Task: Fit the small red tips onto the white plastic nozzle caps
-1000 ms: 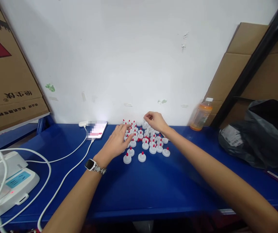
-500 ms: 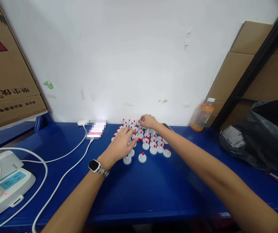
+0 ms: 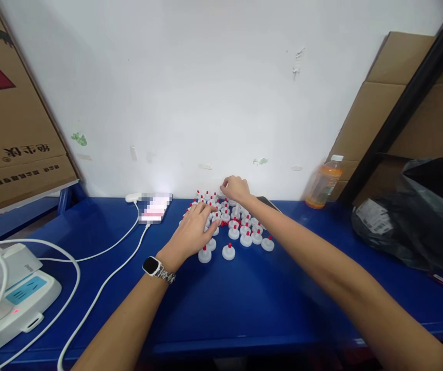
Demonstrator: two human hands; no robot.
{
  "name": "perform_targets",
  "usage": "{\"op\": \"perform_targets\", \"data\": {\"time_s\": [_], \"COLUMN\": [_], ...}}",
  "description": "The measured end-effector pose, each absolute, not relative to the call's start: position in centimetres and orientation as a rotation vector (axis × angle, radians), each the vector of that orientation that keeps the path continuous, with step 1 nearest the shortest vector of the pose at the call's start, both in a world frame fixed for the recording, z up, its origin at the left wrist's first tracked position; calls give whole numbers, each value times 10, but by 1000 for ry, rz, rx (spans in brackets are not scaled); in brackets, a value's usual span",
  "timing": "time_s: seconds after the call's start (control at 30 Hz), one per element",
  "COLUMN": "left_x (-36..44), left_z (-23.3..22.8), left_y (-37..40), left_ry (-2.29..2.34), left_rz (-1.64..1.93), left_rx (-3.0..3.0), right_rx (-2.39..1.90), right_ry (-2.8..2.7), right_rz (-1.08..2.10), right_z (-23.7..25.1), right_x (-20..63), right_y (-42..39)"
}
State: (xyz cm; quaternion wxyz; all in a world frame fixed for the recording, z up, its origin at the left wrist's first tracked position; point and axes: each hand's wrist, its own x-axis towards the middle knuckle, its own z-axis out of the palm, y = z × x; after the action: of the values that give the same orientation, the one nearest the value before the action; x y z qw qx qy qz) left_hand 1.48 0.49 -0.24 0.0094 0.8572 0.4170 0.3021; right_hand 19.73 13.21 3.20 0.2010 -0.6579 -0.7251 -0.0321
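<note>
Several white nozzle caps with red tips (image 3: 228, 252) stand in a crowded cluster on the blue table (image 3: 221, 299). My left hand (image 3: 195, 230), with a watch (image 3: 152, 266) on its wrist, lies over the left side of the cluster. Its fingers are stretched and the thumb is apart, and the caps under the palm are hidden. At the far edge of the cluster, close to the wall, is my right hand (image 3: 236, 189). Its fingers are curled together, and whatever they hold is too small or hidden to make out. Small red pieces (image 3: 236, 221) show among the caps.
A lit phone (image 3: 155, 208) with a white cable lies left of the caps. A white power strip (image 3: 28, 299) with looping cables sits front left. A dark phone-like object (image 3: 268, 203) is partly behind my right arm. An orange drink bottle (image 3: 325, 183) and black bag (image 3: 426, 216) stand right.
My right hand has lifted slightly at the back of the cluster, with fingers still curled. The left hand stays over the caps. The whole view has shifted a little.
</note>
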Motion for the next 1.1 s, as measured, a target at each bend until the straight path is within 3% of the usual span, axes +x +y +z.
{"op": "perform_targets", "data": {"time_s": [0.17, 0.33, 0.63, 0.93, 1.1], "left_x": [18, 20, 15, 17, 17], "left_z": [-1, -3, -6, -2, -3], "left_y": [2, 2, 7, 3, 4], "left_ry": [1402, 1343, 1326, 1310, 1283], "left_rz": [1075, 865, 904, 826, 832], "left_rx": [2641, 2693, 2676, 2710, 2702], "right_rx": [-1465, -1225, -1383, -1397, -1314], "right_ry": [-1899, -1895, -2405, -2489, -2329], "right_rz": [255, 532, -137, -189, -63], "right_z": [36, 15, -3, -8, -3], "right_x": [201, 201, 218, 210, 212], "right_y": [55, 11, 28, 37, 32]}}
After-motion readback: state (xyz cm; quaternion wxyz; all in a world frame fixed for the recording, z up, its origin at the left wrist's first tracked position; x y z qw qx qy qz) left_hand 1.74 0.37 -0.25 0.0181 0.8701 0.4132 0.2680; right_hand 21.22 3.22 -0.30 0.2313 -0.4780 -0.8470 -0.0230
